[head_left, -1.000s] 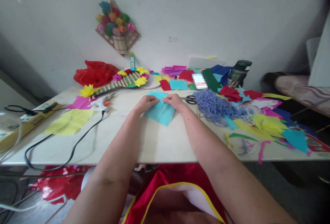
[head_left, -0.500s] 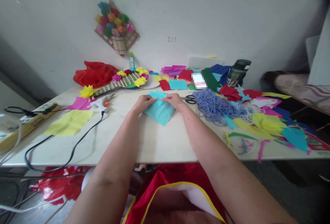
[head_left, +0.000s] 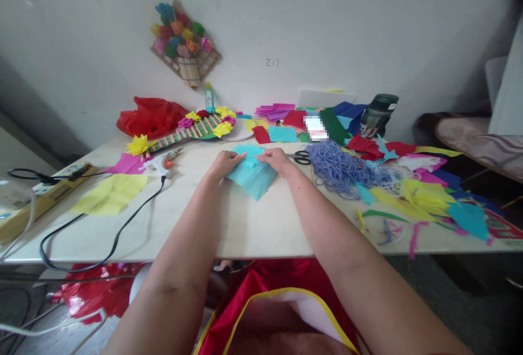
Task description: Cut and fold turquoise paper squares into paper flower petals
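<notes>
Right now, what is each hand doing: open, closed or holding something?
Left hand: closed, holding the turquoise paper sheet at its left side.
Right hand: closed, pinching the same sheet's right side.

The left hand (head_left: pixel 224 163) and the right hand (head_left: pixel 278 160) are both bare, and so are the long, tapering left forearm (head_left: pixel 186 230) and right forearm (head_left: pixel 330 224), a small dark spot marking the right one. A bright red, smooth, slightly shiny cloth garment (head_left: pixel 281 274) covers the torso, creased into soft folds. Narrow yellow fabric trim (head_left: pixel 286 291) arches along its curved inner edge and lines its left border, around a whitish inner cloth surface (head_left: pixel 314 314).
</notes>
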`<state>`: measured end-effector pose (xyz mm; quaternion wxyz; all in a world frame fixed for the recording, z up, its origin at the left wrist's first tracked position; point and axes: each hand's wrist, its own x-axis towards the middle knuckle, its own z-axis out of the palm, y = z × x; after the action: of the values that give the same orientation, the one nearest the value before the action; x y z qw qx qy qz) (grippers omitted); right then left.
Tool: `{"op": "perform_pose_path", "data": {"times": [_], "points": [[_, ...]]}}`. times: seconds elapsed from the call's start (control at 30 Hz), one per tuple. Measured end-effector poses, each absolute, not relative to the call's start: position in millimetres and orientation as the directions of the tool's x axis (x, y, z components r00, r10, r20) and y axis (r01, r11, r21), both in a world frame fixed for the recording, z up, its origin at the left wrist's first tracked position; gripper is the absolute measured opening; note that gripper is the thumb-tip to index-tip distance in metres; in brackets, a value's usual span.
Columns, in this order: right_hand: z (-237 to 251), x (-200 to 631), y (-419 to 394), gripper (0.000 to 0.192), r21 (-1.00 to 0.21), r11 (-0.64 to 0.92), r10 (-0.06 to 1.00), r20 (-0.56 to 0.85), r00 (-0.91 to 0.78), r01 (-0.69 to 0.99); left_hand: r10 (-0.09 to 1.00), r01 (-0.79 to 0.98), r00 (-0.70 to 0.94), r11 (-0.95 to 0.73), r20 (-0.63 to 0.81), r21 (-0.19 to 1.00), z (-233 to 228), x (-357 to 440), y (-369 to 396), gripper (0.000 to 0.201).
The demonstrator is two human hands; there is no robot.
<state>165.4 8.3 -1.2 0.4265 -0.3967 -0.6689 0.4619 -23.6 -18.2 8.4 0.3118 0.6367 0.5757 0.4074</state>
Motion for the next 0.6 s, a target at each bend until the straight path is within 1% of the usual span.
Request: {"op": "perform_pose_path", "data": {"times": [0.1,0.2,0.3,0.37,0.47,0.6], "points": [[-1.0,164.6,8.4,0.036,-0.962,0.248,0.929,0.202,-0.309,0.115,0.990,0.436,-0.068,-0.083,0.125,0.896,8.5,-24.7,-18.0,0.049],[-0.3,163.9,7.5,0.036,-0.967,0.229,0.932,0.185,-0.311,0.110,0.981,0.419,-0.083,-0.124,0.174,0.900,9.5,-25.2,-17.6,0.050],[0.3,162.3,5.8,0.036,-0.965,0.227,0.932,0.177,-0.316,0.130,0.969,0.420,0.046,-0.239,0.242,0.876,10.7,-22.0,-17.9,0.043],[0.4,161.1,4.8,0.037,-0.955,0.257,0.926,0.200,-0.319,0.147,0.963,0.429,0.136,-0.271,0.234,0.862,11.2,-18.7,-18.7,0.039],[0.1,160.0,4.2,0.039,-0.945,0.294,0.912,0.233,-0.338,0.142,0.957,0.454,0.195,-0.284,0.216,0.844,11.8,-16.0,-20.5,0.037],[-0.2,160.8,4.5,0.038,-0.953,0.270,0.910,0.207,-0.359,0.135,0.952,0.433,0.234,-0.284,0.198,0.855,11.8,-17.9,-21.9,0.036]]}}
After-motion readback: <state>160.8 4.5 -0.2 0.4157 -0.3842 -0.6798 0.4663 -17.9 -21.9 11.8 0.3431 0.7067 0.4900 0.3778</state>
